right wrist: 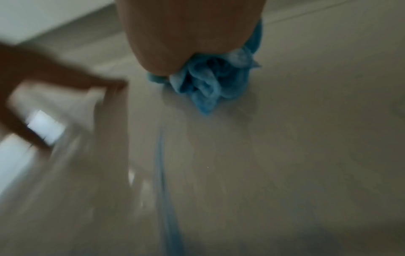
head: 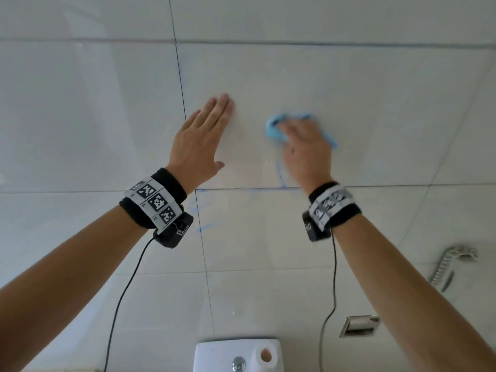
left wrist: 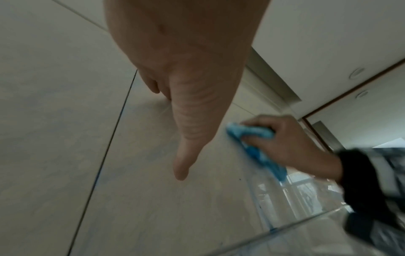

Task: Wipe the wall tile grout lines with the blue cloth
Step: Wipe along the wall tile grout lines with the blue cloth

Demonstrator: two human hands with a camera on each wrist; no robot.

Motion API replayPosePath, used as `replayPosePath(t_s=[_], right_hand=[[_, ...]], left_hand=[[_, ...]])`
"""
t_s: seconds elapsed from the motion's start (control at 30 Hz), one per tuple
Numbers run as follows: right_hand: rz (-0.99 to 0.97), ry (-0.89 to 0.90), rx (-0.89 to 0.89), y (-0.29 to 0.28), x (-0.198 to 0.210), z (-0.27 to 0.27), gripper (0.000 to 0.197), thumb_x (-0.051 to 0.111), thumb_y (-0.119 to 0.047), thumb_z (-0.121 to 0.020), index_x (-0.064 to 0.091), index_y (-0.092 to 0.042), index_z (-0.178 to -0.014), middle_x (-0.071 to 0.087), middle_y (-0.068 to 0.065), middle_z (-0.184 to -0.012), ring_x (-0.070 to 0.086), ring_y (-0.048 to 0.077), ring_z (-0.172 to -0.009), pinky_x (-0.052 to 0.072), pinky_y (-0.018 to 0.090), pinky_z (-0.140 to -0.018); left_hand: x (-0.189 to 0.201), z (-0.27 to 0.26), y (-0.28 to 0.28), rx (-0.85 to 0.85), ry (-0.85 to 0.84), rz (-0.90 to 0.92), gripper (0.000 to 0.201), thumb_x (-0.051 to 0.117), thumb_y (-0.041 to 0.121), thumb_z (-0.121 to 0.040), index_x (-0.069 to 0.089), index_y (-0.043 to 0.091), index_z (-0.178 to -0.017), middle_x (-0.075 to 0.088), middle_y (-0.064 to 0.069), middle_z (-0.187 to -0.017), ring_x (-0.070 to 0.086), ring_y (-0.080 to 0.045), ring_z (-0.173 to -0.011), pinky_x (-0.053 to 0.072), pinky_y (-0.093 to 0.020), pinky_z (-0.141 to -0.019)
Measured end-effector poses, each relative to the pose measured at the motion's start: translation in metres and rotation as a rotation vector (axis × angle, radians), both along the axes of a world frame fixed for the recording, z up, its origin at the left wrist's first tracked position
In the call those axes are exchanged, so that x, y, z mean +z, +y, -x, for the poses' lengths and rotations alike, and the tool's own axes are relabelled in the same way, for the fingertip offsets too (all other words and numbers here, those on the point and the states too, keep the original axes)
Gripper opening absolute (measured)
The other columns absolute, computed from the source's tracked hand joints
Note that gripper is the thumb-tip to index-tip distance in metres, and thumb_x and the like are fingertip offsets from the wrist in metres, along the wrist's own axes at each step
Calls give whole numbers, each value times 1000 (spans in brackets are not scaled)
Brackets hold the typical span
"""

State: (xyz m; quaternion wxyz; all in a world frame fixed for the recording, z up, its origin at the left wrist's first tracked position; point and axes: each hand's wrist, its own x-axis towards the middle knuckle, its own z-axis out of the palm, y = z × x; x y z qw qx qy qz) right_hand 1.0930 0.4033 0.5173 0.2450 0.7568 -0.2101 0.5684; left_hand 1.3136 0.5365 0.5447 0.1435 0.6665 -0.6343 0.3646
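Mid-tile, our right hand (head: 303, 146) clutches blue cloth (head: 273, 130); left hand (head: 201, 135) flat, fingers straight; blue-streaked grout lines (head: 241, 189) remain, we judge.

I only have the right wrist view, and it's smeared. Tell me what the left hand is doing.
Observer: The left hand rests on the wall tile, fingers straight, holding nothing.
Operator: Place the cloth against the grout.
Observer: The blue cloth sits mid-tile, above the horizontal grout line, not on it.
Operator: Report leftover marks.
Observer: Blue marks show beside the vertical grout line, below the left wrist.
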Motion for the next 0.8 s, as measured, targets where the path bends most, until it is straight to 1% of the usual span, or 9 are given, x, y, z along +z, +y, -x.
replayPosePath(t_s=[0.1, 0.17, 0.27, 0.37, 0.47, 0.53, 0.7, 0.73, 0.8], right_hand=[[-97, -267, -48, -8, 71, 5, 35, 69, -6, -78, 75, -14, -112, 71, 5, -105, 61, 33, -95, 41, 33, -82], [-73, -293, -58, -11, 85, 3, 33, 69, -7, -79, 75, -14, -110, 70, 3, -103, 61, 30, -94, 41, 29, -80], [-23, -229, -8, -15, 48, -2, 36, 70, -2, -78, 75, -10, -113, 69, 9, -103, 56, 30, -100, 44, 37, -90], [-34, -73, 61, -9, -34, -6, 38, 69, 1, -80, 74, -9, -117, 71, 10, -110, 57, 31, -103, 45, 40, -93], [-53, 145, 84, 0, -127, -2, 35, 63, 4, -86, 74, -11, -116, 72, 7, -118, 65, 29, -102, 54, 42, -93], [-86, 201, 81, -1, -161, 2, 34, 68, 8, -85, 75, -10, -113, 73, 5, -121, 65, 26, -106, 56, 40, -94], [-101, 316, 93, 5, -138, 17, 38, 71, 7, -82, 73, -12, -115, 71, 3, -119, 62, 24, -107, 57, 41, -86], [-121, 287, 93, 6, -129, 24, 40, 69, 6, -82, 72, -12, -118, 70, 3, -118, 61, 25, -108, 56, 41, -86], [-205, 79, 74, 4, -111, 40, 43, 64, 4, -82, 71, -10, -122, 69, 6, -118, 56, 27, -110, 52, 38, -91]], left_hand=[[-3, -1, -2, 20, -8, 7, 137, 92, 35, -73, -5, 16, -167, -7, 2, -176, 2, -21, -162, 12, -38, -131], [-5, 0, -4, 18, -4, 11, 137, 93, 34, -72, -5, 15, -167, -7, 2, -176, 2, -21, -162, 13, -38, -131], [-6, 1, -5, 20, -1, 12, 137, 93, 36, -72, -4, 15, -167, -6, 1, -176, 2, -22, -162, 14, -39, -131], [-6, 2, -5, 31, 1, 6, 136, 92, 36, -73, -4, 15, -167, -6, 1, -176, 2, -23, -162, 16, -40, -131], [-7, 6, -4, 52, 3, -5, 136, 91, 34, -74, -6, 16, -167, -8, 1, -176, 2, -23, -162, 15, -40, -131], [-8, 8, -3, 61, 13, -23, 135, 90, 34, -75, -8, 16, -167, -9, 1, -176, 0, -23, -162, 14, -40, -131], [-6, 15, 0, 76, 35, -49, 133, 89, 32, -77, -8, 16, -167, -10, 1, -175, -1, -23, -162, 12, -39, -131], [-6, 16, 0, 80, 42, -47, 133, 88, 31, -77, -8, 16, -167, -10, 1, -175, 0, -23, -162, 12, -39, -131], [-7, 18, 1, 85, 45, -50, 132, 88, 31, -78, -8, 16, -167, -9, 1, -176, 0, -23, -162, 11, -38, -131]])
